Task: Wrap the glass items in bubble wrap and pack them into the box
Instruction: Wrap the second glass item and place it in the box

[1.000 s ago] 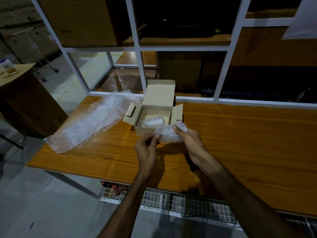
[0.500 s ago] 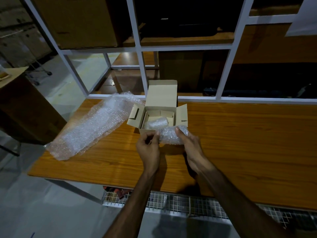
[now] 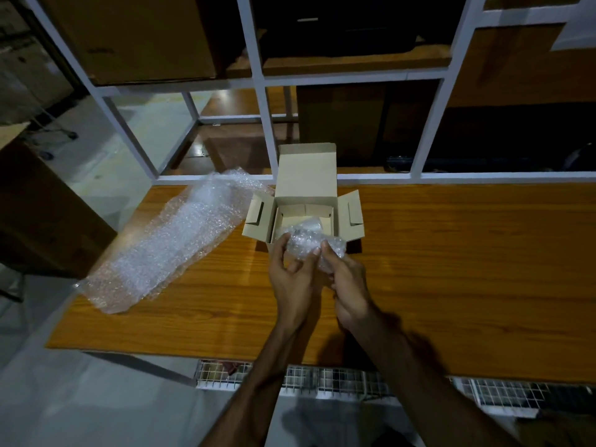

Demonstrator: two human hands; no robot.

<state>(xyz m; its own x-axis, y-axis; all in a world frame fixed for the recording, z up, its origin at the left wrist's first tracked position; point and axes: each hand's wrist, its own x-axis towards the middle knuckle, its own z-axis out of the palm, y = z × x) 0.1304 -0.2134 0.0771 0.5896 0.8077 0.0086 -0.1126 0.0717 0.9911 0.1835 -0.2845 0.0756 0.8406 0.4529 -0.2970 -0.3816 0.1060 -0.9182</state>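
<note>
A small open cardboard box (image 3: 304,179) stands on the wooden table (image 3: 451,259), lid up and side flaps spread. A bundle wrapped in bubble wrap (image 3: 308,245) sits at the box's front rim, held between both hands. My left hand (image 3: 290,279) grips its left side and my right hand (image 3: 346,279) pinches its right side. Another bubble-wrapped piece (image 3: 306,224) shows inside the box behind it. The glass inside the wrap is hidden.
A long loose sheet of bubble wrap (image 3: 180,240) lies on the table's left part, reaching over the left edge. A white shelf frame (image 3: 267,124) rises right behind the box. Large cartons (image 3: 135,37) stand on the shelves. A wire basket (image 3: 322,379) hangs under the table's front edge.
Both hands have moved forward with the wrapped bundle, from in front of the box up to its front rim. My right hand has shifted in toward the left hand.
</note>
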